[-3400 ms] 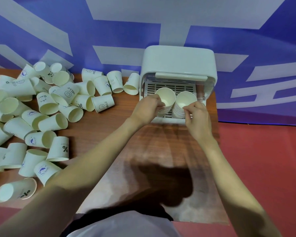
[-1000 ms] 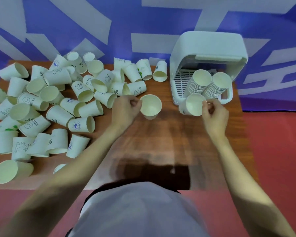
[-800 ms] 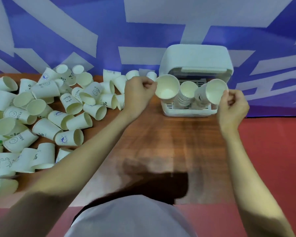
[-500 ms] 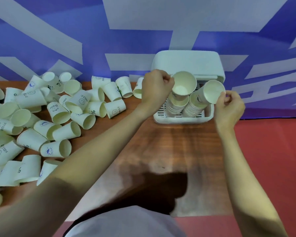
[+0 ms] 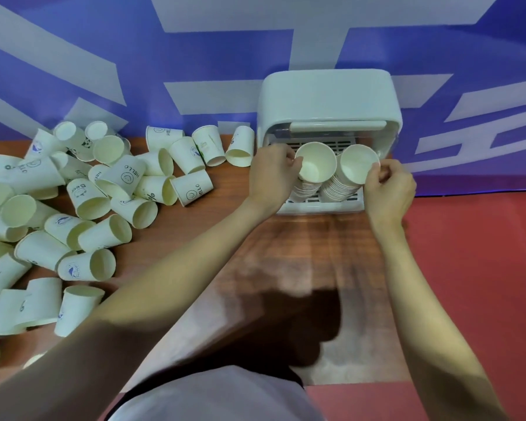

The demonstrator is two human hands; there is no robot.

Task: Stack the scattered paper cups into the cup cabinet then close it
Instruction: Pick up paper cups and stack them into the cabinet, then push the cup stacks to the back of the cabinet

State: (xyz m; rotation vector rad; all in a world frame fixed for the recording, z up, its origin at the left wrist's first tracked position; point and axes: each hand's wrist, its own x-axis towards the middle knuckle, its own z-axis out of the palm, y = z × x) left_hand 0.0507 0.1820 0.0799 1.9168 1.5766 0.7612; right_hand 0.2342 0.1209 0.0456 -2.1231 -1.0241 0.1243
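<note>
The white cup cabinet (image 5: 328, 95) stands open at the table's back right, its lid raised. Inside lean two stacks of nested paper cups: a left stack (image 5: 305, 189) and a right stack (image 5: 337, 188). My left hand (image 5: 271, 177) pinches the rim of a paper cup (image 5: 315, 165) sitting on top of the left stack. My right hand (image 5: 389, 189) pinches the rim of another paper cup (image 5: 359, 164) on top of the right stack. Several loose cups (image 5: 104, 192) lie scattered over the left half of the table.
The wooden table (image 5: 301, 253) has bare room in front of the cabinet. A blue and white wall (image 5: 164, 56) rises right behind it. Red floor (image 5: 483, 268) lies to the right. The nearest loose cups (image 5: 240, 145) lie just left of the cabinet.
Both hands carried a cup each from the table up to the cabinet and lowered them onto the two stacks. The camera view shifted slightly.
</note>
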